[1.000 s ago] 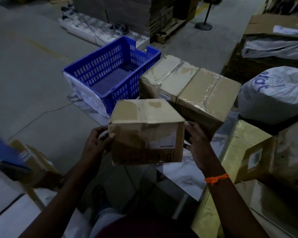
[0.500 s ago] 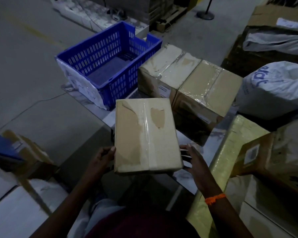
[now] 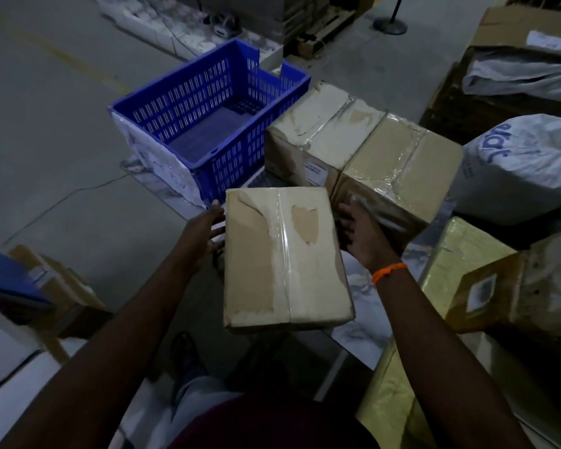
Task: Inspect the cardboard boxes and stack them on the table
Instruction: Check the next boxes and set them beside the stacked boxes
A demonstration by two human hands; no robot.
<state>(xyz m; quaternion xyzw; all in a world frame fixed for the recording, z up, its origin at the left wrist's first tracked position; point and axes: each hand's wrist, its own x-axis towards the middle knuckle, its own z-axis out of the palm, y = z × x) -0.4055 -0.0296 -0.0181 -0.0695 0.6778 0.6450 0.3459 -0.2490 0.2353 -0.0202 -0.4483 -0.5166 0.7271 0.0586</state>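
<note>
A small cardboard box [image 3: 282, 257], taped down the middle and with its paper torn, lies flat side up between my hands. My left hand [image 3: 204, 234] presses on its left side with straight fingers. My right hand [image 3: 360, 234], an orange band at its wrist, presses on the right side in the same way. The box is over the near edge of the marble table [image 3: 353, 286]; I cannot tell whether it rests on it. Just beyond stand two larger taped boxes side by side, one to the left [image 3: 324, 124] and one to the right [image 3: 399, 163].
A blue slotted crate [image 3: 208, 118] stands on the table's far left corner. A white sack [image 3: 525, 166], a yellow wrapped package [image 3: 460, 260] and a labelled box [image 3: 531, 286] crowd the right. More boxes [image 3: 59, 286] sit on the floor at the left.
The box has been tipped so its taped face is up and carried forward toward the two larger boxes. My hands slid along its sides toward the far end.
</note>
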